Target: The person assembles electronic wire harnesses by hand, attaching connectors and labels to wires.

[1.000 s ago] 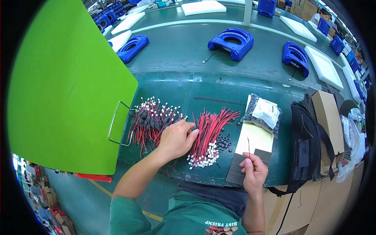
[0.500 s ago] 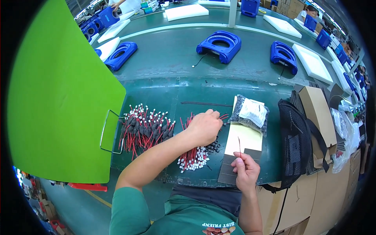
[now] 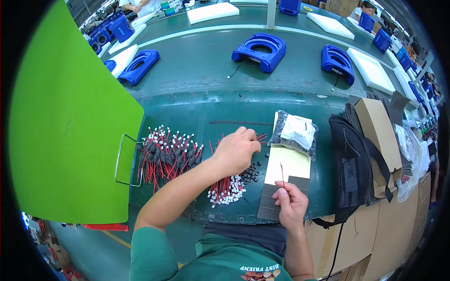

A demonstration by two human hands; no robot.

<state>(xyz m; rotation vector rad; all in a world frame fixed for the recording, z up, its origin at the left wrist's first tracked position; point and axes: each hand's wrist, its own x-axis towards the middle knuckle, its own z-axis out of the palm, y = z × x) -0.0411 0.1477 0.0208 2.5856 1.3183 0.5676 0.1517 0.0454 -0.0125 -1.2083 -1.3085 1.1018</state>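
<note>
Wire [image 3: 281, 172], a single thin red lead judged light and limp, is pinched upright near its lower end by the closed right hand [image 3: 290, 202] at lower centre, while the left hand [image 3: 236, 151] is curled over the loose red bundle [image 3: 228, 182].

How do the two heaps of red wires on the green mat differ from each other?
The left heap lies untouched beside a wire handle, and its wires carry dark sleeves below small white tips. The middle heap lies partly under the left hand, which reaches across it, and its white connectors bunch together at the near end, next to small black rings. Both are thin red wires with white ends on the same mat.
</note>
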